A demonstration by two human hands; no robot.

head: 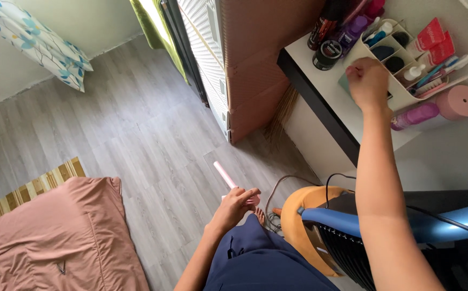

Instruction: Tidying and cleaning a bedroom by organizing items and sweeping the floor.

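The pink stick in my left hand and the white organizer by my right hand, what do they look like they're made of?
The pink stick in the left hand looks like smooth matte plastic, evenly coloured. The white organizer by the right hand seems to be rigid moulded plastic, with thin dividers and a slight sheen.

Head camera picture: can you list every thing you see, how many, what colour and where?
organizer tray: one, white, on the table, holding small toiletries
table: one, white top with dark edge, upper right
round pink container: one, right of the tray
purple bottle: one, lying below the tray
dark jar: one, left of the tray
blanket: one, dusty pink, lower left
pillow: one, white with blue leaves, upper left
pink stick: one, in the left hand
left hand: holding the stick
right hand: fist over the tray
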